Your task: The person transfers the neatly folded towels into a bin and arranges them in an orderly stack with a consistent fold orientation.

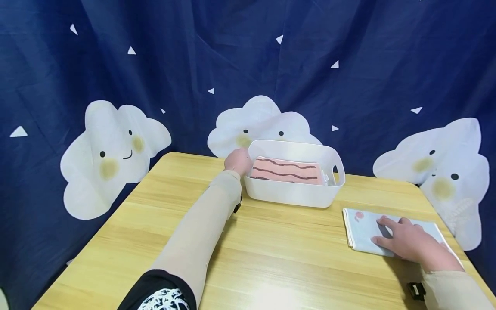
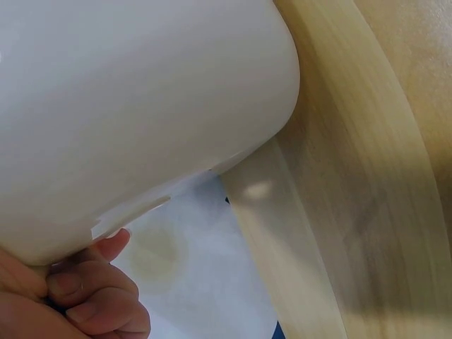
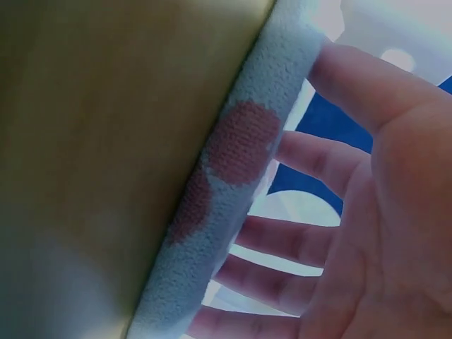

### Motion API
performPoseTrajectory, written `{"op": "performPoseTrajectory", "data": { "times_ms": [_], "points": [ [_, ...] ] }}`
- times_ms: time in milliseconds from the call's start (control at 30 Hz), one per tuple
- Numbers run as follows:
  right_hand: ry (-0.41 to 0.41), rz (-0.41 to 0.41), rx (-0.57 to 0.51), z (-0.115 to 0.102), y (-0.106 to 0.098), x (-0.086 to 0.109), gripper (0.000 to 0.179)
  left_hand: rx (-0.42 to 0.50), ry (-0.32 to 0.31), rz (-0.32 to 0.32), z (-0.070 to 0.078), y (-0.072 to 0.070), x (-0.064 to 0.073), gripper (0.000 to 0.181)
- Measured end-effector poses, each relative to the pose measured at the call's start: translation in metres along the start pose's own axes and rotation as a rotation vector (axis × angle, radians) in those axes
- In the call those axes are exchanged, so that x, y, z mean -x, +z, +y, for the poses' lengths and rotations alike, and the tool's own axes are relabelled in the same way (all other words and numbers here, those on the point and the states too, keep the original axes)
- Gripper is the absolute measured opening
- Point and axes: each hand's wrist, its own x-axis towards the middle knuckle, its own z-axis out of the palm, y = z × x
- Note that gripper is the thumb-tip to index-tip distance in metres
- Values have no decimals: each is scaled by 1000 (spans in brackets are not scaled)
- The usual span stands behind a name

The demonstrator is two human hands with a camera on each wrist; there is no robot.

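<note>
A white plastic basket (image 1: 290, 193) with cut-out handles stands near the table's back edge. Folded inside it lies a pink towel (image 1: 284, 170) with dark wavy stripes. My left hand (image 1: 238, 162) grips the basket's left end, and the left wrist view shows its curled fingers (image 2: 106, 296) at the handle opening. A folded light blue towel (image 1: 364, 234) with pink spots lies flat at the table's right side. On top of it rests my right hand (image 1: 414, 241), its fingers spread. In the right wrist view those fingers (image 3: 289, 240) touch the light blue towel's upper side.
The wooden table (image 1: 271, 254) has its right edge just beyond the light blue towel. Behind it hangs a dark blue curtain (image 1: 174, 64) with white clouds and small triangles, close to the basket's back.
</note>
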Motion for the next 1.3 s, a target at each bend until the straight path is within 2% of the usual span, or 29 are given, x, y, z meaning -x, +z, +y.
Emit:
{"op": "performPoseTrajectory", "data": {
  "times_ms": [233, 433, 667, 1300],
  "points": [
    [17, 12, -3, -4, 2, 10, 84, -10, 20, 15, 2, -3, 1, 24],
    [36, -16, 3, -8, 3, 10, 86, -3, 6, 10, 2, -2, 1, 23],
    [1, 42, 14, -17, 2, 10, 79, 2, -4, 10, -1, -1, 0, 22],
    [-22, 61, 21, -42, 4, 9, 80, -21, 28, 21, -1, 0, 0, 26]
  ]
}}
